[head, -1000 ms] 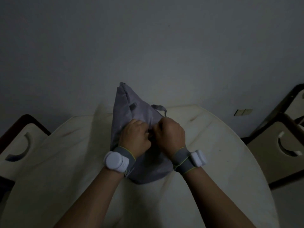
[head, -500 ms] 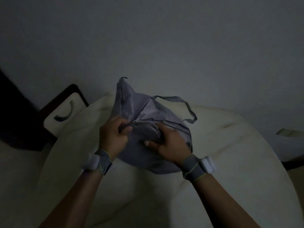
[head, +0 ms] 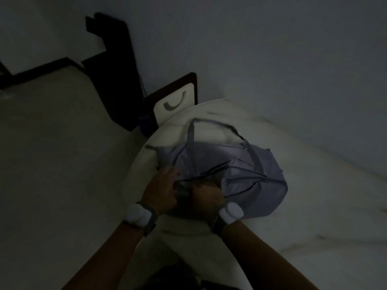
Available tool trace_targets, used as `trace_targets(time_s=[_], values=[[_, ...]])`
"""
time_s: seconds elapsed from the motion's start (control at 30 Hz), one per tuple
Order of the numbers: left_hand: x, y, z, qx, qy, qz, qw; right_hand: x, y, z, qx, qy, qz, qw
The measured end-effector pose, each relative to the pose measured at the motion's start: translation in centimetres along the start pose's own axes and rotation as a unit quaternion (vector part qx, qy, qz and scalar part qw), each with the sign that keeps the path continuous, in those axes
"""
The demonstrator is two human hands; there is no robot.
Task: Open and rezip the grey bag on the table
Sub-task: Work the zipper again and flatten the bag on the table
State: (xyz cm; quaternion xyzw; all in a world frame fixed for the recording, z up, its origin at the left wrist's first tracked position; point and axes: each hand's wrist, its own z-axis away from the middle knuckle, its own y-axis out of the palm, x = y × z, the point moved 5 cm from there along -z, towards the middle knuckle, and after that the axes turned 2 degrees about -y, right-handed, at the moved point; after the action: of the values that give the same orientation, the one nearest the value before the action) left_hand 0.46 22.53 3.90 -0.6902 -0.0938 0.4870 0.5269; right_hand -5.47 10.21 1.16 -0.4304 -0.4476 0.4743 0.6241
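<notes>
The grey bag [head: 251,183] lies on its side on the round pale table [head: 314,206], near the table's left edge. Its strap [head: 191,139] loops up over the far side. A dark zip line runs across the bag towards its near left corner. My left hand [head: 162,190] grips the fabric at that corner. My right hand [head: 206,195] sits close beside it, fingers curled into the bag at the zip line. The room is dim, so I cannot see the zip pull in the fingers.
A chair [head: 178,99] with a pale back and dark frame stands behind the table's left edge. A dark piece of furniture [head: 113,76] leans at the wall further left. Pale floor [head: 52,164] lies to the left. The wall is close behind the table.
The bag has gone from standing up to lying on its side. Both hands have come together at its near left corner. My view has swung left.
</notes>
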Motion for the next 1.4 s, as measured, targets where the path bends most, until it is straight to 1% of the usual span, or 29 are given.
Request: trace_targets(time_s=[0.07,0.1,0.13,0.17,0.23,0.27,0.3,0.37,0.47,0.57,0.63,0.77,0.87,0.93,1.07,1.13,1.2,1.3,1.4], values=[[-1.4,1.6,0.1,0.043,0.051,-0.051,0.996,-0.5,-0.6,-0.1,-0.055,-0.015,0.005,0.998],[-1.5,2.4,0.0,0.056,0.061,-0.073,0.994,-0.9,-1.1,0.1,-0.08,-0.039,0.014,0.996],[-1.7,3.1,-0.2,0.059,0.057,-0.084,0.993,-1.9,-2.0,0.5,-0.105,-0.049,0.027,0.993],[-1.2,3.4,-0.5,0.058,0.044,-0.091,0.993,-2.8,-3.1,1.2,-0.148,-0.047,0.03,0.987],[-0.6,3.6,-1.0,0.05,0.022,-0.1,0.994,-5.9,-4.9,3.2,-0.207,-0.001,0.017,0.978],[-0.2,3.4,-1.0,0.047,0.012,-0.109,0.993,-7.6,-4.6,4.0,-0.21,0.024,0.0,0.977],[0.0,3.4,-1.1,0.042,0.003,-0.103,0.994,-9.6,-4.3,4.9,-0.203,0.044,-0.007,0.978],[-0.2,3.4,-1.3,0.029,-0.003,-0.094,0.995,-13.2,-2.9,6.4,-0.158,0.076,-0.009,0.985],[-1.0,3.9,-1.5,0.028,0.0,-0.112,0.993,-16.2,-2.3,7.1,-0.125,0.083,0.037,0.988],[-1.2,3.8,-1.6,0.028,-0.003,-0.103,0.994,-17.0,-2.9,6.6,-0.137,0.077,0.084,0.984],[-1.4,3.5,-1.9,0.012,0.005,-0.095,0.995,-18.3,-3.4,6.4,-0.139,0.103,0.089,0.981],[-1.6,3.2,-1.9,0.007,0.006,-0.121,0.993,-19.9,-3.3,6.4,-0.127,0.132,0.066,0.981],[-1.5,3.2,-2.1,0.016,-0.006,-0.138,0.99,-21.0,-3.4,6.4,-0.132,0.186,0.024,0.973],[-1.4,3.2,-2.1,0.018,-0.013,-0.149,0.989,-21.8,-3.2,6.4,-0.131,0.204,0.008,0.97],[-1.5,3.8,-1.8,0.03,-0.003,-0.17,0.985,-22.2,-3.4,5.5,-0.134,0.172,0.081,0.973],[-1.5,3.9,-1.7,0.035,0.005,-0.181,0.983,-22.2,-3.1,5.0,-0.133,0.16,0.092,0.974],[-1.4,4.1,-1.6,0.035,0.02,-0.198,0.979,-22.3,-2.9,5.2,-0.12,0.149,0.087,0.978],[-0.8,4.7,-1.7,0.066,0.019,-0.208,0.976,-22.4,-3.9,6.5,-0.128,0.125,0.063,0.982],[-0.5,4.2,-2.5,0.047,0.02,-0.198,0.979,-22.8,-6.3,8.2,-0.14,0.117,0.036,0.983]])
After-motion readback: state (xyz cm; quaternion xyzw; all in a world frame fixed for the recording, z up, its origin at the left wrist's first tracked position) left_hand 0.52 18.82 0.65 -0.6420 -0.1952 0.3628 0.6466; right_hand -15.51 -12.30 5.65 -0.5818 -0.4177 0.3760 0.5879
